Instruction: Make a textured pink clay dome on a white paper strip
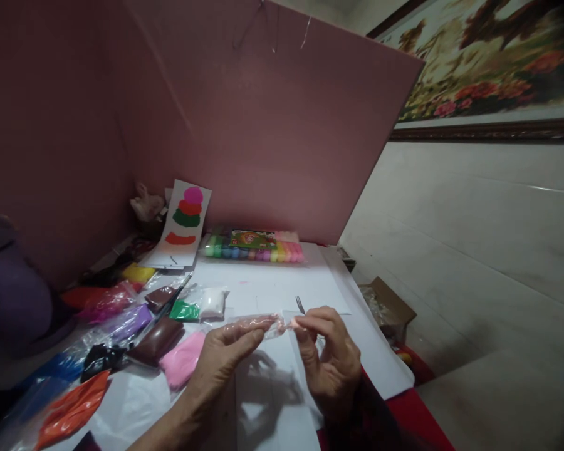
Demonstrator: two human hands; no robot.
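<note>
My left hand [220,357] is closed on a clear plastic bag [276,323] with pinkish, clay-like stuff inside, held above the white sheet [267,285]. At the bag's right end, the thumb and forefinger of my right hand [331,360] are pinched together. A small pale pink bit [292,324] shows at those fingertips; whether it is loose or still part of the bag's contents, I cannot tell. Just behind the right hand lies a small fork [300,305]. A pink packet [184,360] is beside my left wrist, and a white packet [213,303] lies behind the left hand.
Several coloured packets, among them orange [73,410], brown [156,342] and green [185,310], crowd the left side. A pack of coloured tubes [254,247] lies at the back beside a painted card [184,222]. A cardboard box [388,307] stands at right.
</note>
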